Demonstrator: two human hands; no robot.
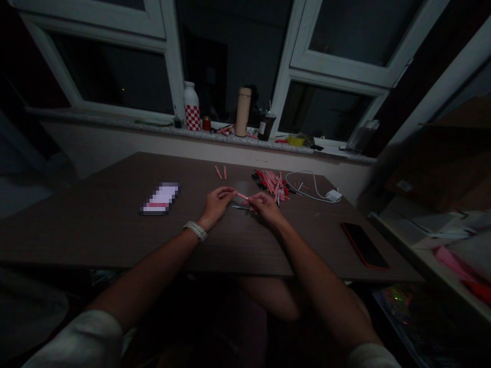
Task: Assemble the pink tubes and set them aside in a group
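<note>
Between my two hands, above the middle of the table, is a slim pink pen. My left hand pinches its left end, and my right hand has its fingers closed on the other end. A thin, shiny strip lies on the table just beneath; its kind is too dim to tell. Behind my right hand is a heap of pink pens mixed with black and red pieces. Two pink sticks, like the one I hold, lie beyond my left hand.
A lit phone lies left on the table; a dark phone with a red edge lies right. A white charger and its looped cable sit behind. A checkered bottle, beige flask and cup stand on the windowsill.
</note>
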